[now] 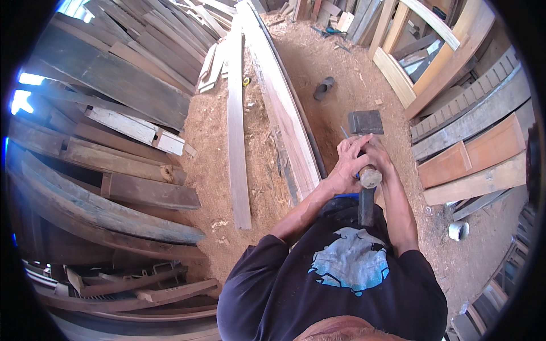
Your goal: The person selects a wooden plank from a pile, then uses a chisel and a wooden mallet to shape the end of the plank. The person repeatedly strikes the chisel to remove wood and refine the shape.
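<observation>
In front of my waist, my left hand (345, 167) and my right hand (376, 152) meet, with fingers closed and overlapping. Between them shows the round, pale end of a wooden handle (371, 178). A dark, block-shaped head (365, 122) sticks out beyond my fingers. A dark flat bar (367, 209) runs from under the handle end toward my shirt. Whether these parts belong to one tool or two, I cannot tell. Near my left fingertips a thin bluish stick (344, 132) pokes out. My fingers hide most of the grip.
Left of my arms a long plank (239, 131) and a wide, pale-edged board (284, 108) stretch away over sawdust. A yellow tape measure (246, 82) lies between them. Ahead is a dark shoe (324, 88). Stacked timber (114, 79), wooden frames (418, 74) and a white cup-like object (458, 231) line the sides.
</observation>
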A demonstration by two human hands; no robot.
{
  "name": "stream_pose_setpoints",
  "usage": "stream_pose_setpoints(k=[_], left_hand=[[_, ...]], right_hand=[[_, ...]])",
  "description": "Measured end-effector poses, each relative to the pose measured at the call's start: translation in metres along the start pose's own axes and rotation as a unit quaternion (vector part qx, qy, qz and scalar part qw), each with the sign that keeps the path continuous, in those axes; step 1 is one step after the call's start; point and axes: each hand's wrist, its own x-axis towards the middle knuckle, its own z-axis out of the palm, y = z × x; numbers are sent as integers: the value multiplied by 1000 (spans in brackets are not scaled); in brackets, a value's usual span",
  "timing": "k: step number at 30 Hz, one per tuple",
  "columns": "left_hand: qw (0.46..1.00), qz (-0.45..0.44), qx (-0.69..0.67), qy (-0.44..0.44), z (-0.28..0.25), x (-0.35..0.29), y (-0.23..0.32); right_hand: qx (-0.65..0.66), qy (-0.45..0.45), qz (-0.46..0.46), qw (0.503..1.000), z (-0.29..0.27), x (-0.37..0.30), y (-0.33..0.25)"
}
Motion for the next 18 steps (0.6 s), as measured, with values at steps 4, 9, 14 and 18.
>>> stream_pose_setpoints(k=[4, 9, 14, 18], left_hand=[[991, -6, -98, 86, -23, 7, 2], [939, -197, -215, 181, -39, 0, -23], [923, -278, -189, 187, -45, -13, -58], [928, -281, -172, 173, -44, -24, -73]], right_hand=[[-29, 91, -34, 995, 14, -8, -14], [-98, 87, -121, 984, 26, -22, -21], [-174, 120, -96, 973, 42, -39, 12], [-133, 112, -115, 978, 38, -42, 24]])
